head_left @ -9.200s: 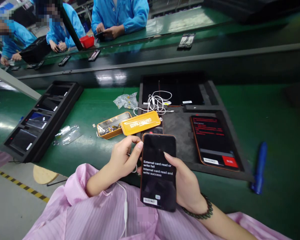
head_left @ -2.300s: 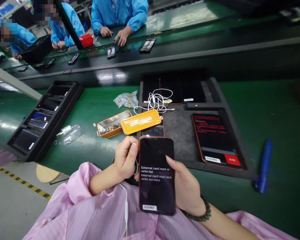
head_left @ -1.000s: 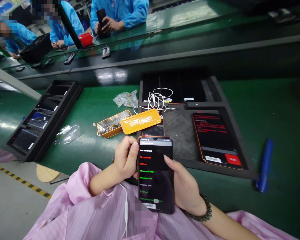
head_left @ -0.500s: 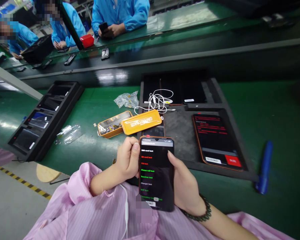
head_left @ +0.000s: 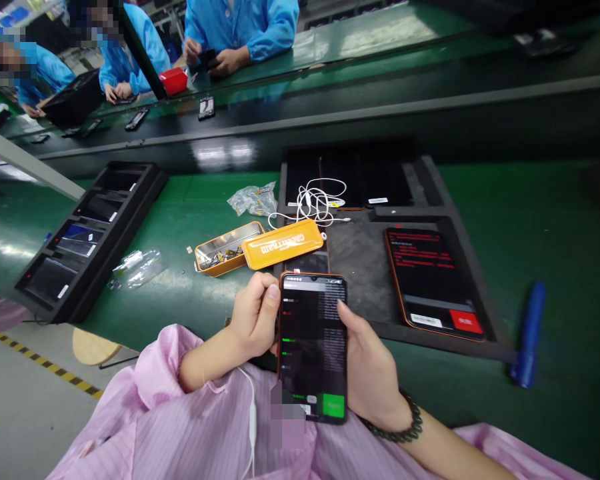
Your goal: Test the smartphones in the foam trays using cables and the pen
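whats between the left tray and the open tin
In the head view, clear plastic lies nearest the tray, then a small pale square and a dark speck nearer the tin, all on the bench.

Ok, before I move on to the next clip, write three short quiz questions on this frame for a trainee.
1. What colour is the lower-right panel shown on the held phone?
2. True or false: the yellow tin is open.
3. What lies just right of the right-hand tray? A: wooden stool; B: blue stick-like object; C: red box.

Key: 1. Green. 2. True; its lid is off. 3. B.
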The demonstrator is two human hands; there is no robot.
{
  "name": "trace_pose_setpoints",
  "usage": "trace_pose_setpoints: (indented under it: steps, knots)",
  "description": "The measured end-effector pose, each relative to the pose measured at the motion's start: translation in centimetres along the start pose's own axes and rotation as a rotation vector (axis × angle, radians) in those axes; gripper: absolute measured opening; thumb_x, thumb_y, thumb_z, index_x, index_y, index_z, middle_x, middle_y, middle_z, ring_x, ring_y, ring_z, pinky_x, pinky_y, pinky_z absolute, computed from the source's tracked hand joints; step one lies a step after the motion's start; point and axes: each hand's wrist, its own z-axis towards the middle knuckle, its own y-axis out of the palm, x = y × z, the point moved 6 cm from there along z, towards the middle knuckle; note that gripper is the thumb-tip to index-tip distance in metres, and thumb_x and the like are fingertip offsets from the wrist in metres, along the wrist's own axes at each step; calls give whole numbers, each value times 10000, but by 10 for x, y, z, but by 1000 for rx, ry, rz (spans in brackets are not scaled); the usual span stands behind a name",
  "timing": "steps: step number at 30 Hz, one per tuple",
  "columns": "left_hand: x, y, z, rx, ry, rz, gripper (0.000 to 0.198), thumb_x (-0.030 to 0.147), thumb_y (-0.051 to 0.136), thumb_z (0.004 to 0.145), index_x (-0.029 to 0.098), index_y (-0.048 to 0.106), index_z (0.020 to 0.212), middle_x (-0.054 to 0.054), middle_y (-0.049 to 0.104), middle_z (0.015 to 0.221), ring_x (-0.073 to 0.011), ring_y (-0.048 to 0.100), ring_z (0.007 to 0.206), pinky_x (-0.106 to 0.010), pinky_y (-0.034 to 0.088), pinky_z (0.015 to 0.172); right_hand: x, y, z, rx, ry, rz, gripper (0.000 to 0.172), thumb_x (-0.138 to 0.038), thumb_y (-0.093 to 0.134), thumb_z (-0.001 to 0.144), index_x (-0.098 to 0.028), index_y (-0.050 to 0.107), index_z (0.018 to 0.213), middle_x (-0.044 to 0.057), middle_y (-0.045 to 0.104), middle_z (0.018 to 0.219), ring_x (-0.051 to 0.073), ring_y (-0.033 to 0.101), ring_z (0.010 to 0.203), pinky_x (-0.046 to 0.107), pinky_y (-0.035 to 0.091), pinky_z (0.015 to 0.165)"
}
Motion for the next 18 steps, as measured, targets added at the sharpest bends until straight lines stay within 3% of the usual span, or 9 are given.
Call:
trace_pose_setpoints:
  steps: [9, 18]
  knots:
    - [0, -1, 3, 30, -15, 33, 304, 406, 377, 1024, 212, 484, 817, 33, 490, 598, -119, 453, 543, -256, 367, 535, 2, 5, 0, -64, 16, 32, 398, -534, 773, 680, -248, 767, 958, 45, 759, 1076, 317, 603, 1206, 531, 407, 1103]
    - [-13, -9, 8, 160, -52, 27, 318, 424, 393, 1023, 200, 482, 815, 33, 506, 670, -103, 456, 581, -236, 379, 564, 3, 13, -5, -187, 63, -64, 475, -456, 765, 697, -254, 713, 1124, 65, 742, 1118, 318, 630, 1160, 522, 429, 1077]
